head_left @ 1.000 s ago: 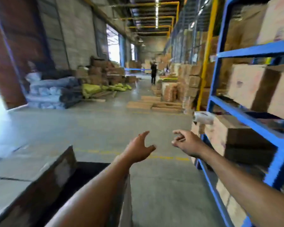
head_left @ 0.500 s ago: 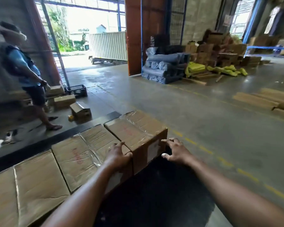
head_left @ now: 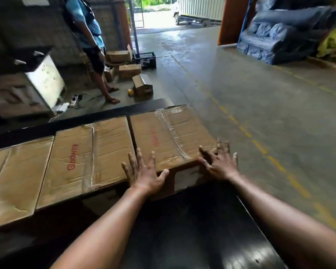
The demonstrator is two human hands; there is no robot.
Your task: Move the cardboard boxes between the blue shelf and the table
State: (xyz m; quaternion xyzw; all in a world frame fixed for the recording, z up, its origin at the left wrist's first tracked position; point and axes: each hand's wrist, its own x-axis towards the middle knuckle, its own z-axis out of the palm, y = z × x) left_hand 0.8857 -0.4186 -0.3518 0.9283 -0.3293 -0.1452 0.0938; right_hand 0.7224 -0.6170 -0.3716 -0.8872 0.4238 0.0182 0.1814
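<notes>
The rightmost brown cardboard box (head_left: 169,136), sealed with clear tape and printed in red, sits at the right end of a row on the dark tabletop (head_left: 198,230), and both hands are on it. The left hand (head_left: 144,171) lies flat across its near-left corner, fingers spread, thumb hooked over the front edge. The right hand (head_left: 219,164) is splayed at the near-right corner, fingertips on the top. Neither grip is clamped yet: both are wide open, pressing, not lifting.

Next to it, touching side to side, lies a second flat brown box with red "Globuny" lettering (head_left: 83,160), and a third brown box (head_left: 14,183) runs off the left edge. That makes three boxes counted on the tabletop. The blue shelf is out of sight here, so how many have been moved can't be told; this one looks barely started.

Beyond, a bystander in a blue shirt (head_left: 87,28) stands near three or four loose cartons on the floor (head_left: 129,70) and one black crate (head_left: 145,59).
</notes>
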